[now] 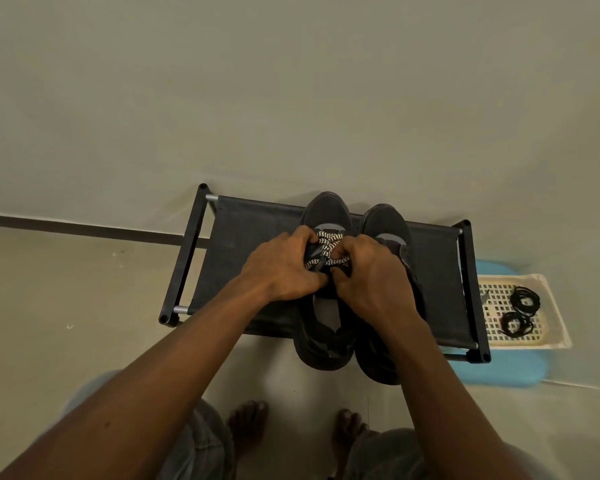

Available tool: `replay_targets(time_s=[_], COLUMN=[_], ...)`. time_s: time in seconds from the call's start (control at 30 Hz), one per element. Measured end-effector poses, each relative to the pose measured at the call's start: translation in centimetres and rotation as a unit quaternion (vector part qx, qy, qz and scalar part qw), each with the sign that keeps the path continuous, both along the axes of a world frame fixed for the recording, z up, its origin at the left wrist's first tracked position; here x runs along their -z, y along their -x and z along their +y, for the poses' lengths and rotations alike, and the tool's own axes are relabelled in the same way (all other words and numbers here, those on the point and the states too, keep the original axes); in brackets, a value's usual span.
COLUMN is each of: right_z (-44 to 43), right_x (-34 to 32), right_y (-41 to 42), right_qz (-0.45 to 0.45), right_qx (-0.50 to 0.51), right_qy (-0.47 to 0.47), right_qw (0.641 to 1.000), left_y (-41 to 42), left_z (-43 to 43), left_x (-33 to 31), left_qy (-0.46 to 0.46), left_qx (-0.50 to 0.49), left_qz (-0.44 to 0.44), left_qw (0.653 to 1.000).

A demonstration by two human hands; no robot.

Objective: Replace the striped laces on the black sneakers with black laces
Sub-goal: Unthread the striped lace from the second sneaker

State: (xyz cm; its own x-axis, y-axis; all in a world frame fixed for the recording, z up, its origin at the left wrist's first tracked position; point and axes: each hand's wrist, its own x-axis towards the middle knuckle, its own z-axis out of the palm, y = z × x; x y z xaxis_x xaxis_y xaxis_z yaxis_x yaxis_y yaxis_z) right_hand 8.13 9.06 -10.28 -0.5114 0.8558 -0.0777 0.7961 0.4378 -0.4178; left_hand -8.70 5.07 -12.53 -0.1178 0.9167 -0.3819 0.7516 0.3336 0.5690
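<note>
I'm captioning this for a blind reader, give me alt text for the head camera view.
Two hands, left hand and right hand, work the striped lace on one of two black sneakers on a low rack. Coiled black laces lie in a tray at right.

The scene is dimly lit with a warm, yellowish-green cast and no hard glare. Light seems soft and diffuse; a pale bright patch shows on the floor (274, 379) just below the black sneakers (326, 216), and shadows under the shoe rack (257, 237) are faint and soft-edged. Detail in the dark sneaker fabric is largely lost in murk, while the striped laces (328, 251) stand out crisply. The centre is reasonably sharp; the forearms near the bottom corners are smeared and soft. Wide-angle distortion bends the dark baseboard line (84, 230) and stretches the lower edges. The wall (291, 81) looks flat and slightly grainy.
</note>
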Motion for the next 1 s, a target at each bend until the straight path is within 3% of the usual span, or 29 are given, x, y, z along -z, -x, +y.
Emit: replay_targets(time_s=[0.27,0.37,0.43,0.53,0.6,0.63,0.73,0.87,1.0], right_z=[0.1,0.6,1.0,1.3,1.4,1.4,1.5,0.9,0.4], right_x=[1.0,1.2,1.5,1.5,1.0,0.8,0.4,0.0,0.1], right_y=[0.5,0.3,0.1,0.2,0.4,0.4,0.2,-0.2,-0.2], right_qz=[0.049,0.104,0.171,0.308,0.358,0.357,0.314,0.174,0.032], right_qx=[0.031,0.093,0.187,0.333,0.359,0.342,0.224,0.047,-0.021], right_qy=[-0.004,0.035,0.086,0.187,0.243,0.248,0.219,0.139,0.02], right_qw=[0.998,0.99,0.964,0.872,0.827,0.833,0.896,0.974,0.999], left_y=[0.0,0.0,0.0,0.0,0.0,0.0,0.0,-0.1,0.1], left_z=[0.0,0.1,0.1,0.1,0.1,0.1,0.0,0.1,0.2], left_x=[0.3,0.4,0.4,0.4,0.3,0.3,0.1,0.0,0.2], left_qy=[-0.022,-0.024,-0.023,-0.016,-0.01,-0.006,0.003,0.012,0.011], left_qx=[0.01,0.007,0.006,0.005,0.006,0.006,-0.001,-0.006,-0.002], left_qz=[0.007,0.016,0.02,0.016,0.017,0.017,0.01,-0.008,-0.024], left_qw=[1.0,1.0,1.0,1.0,1.0,1.0,1.0,1.0,1.0])
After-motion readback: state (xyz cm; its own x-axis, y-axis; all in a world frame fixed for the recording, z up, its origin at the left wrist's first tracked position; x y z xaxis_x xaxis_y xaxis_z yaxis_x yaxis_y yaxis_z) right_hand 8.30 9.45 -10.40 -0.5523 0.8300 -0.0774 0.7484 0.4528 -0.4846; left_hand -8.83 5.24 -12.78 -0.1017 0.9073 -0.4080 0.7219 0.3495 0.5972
